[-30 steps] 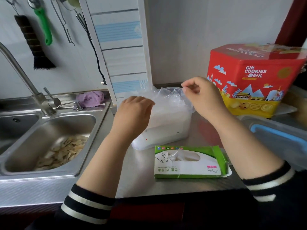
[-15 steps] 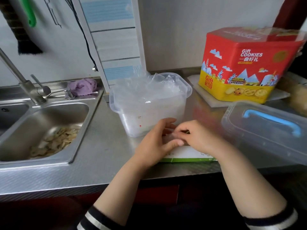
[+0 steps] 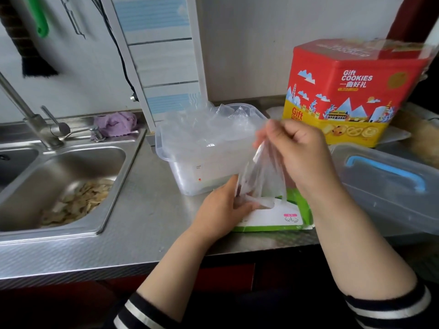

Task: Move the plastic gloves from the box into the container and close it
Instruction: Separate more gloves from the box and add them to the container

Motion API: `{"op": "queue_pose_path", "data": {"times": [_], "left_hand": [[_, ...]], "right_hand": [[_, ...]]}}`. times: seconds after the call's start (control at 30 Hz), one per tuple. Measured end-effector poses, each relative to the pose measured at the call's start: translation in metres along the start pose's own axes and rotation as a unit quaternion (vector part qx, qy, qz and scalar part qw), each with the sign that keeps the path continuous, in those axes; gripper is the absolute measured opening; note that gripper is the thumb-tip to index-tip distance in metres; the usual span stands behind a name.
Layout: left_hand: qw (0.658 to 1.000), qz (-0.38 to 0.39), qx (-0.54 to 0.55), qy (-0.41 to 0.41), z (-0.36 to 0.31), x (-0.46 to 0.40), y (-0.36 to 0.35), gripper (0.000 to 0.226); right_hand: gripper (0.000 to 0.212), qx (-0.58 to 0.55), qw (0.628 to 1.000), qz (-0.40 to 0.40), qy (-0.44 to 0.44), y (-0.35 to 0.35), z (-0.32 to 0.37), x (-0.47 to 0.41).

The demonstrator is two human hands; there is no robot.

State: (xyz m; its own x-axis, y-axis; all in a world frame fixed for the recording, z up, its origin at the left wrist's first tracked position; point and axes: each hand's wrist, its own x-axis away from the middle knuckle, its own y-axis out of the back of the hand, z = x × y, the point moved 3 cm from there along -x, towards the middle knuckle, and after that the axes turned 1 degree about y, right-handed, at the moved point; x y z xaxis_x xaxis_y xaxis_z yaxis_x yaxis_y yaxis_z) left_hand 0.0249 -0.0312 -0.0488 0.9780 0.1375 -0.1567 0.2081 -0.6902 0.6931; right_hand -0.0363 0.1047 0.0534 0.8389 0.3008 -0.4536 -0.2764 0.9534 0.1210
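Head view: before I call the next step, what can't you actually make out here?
- Glove box: how many gloves remain; the left hand and the pulled glove cover its slot.
- Container: fill level, blurred by crumpled film.
- Lid: right side cut off by the frame edge.
- Right hand: fingertips blurred; it holds the glove's top.

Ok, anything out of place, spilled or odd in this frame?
Two things stand out: pale food scraps lie in the sink basin, and the gloves bulge above the container rim, so the lid may not close easily.
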Motion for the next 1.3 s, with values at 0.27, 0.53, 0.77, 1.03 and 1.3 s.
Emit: {"op": "queue_pose_path", "data": {"times": [0.27, 0.53, 0.77, 1.03, 1.3], "left_hand": [[0.966, -0.064, 0.242, -0.058, -0.049, 0.004, 0.045, 0.081], [0.950, -0.217, 0.222, -0.025, -0.071, -0.024, 0.070, 0.015], [0.911, -0.324, 0.256, 0.007, -0.060, -0.048, 0.110, 0.016], [0.921, -0.336, 0.191, 0.051, -0.015, -0.071, 0.151, 0.011], [0.936, -0.288, -0.144, 0.144, 0.008, -0.093, 0.155, 0.017]], "right_hand": [[0.024, -0.036, 0.999, -0.002, -0.037, 0.005, 0.017, -0.010], [0.096, -0.179, 0.959, 0.118, -0.184, -0.004, -0.011, -0.007], [0.052, -0.150, 0.968, 0.068, -0.187, -0.010, -0.017, -0.015], [0.040, -0.024, 0.990, -0.004, -0.142, -0.016, -0.020, -0.095], [0.039, 0.432, 0.900, 0.063, -0.013, -0.050, -0.047, -0.137]]}}
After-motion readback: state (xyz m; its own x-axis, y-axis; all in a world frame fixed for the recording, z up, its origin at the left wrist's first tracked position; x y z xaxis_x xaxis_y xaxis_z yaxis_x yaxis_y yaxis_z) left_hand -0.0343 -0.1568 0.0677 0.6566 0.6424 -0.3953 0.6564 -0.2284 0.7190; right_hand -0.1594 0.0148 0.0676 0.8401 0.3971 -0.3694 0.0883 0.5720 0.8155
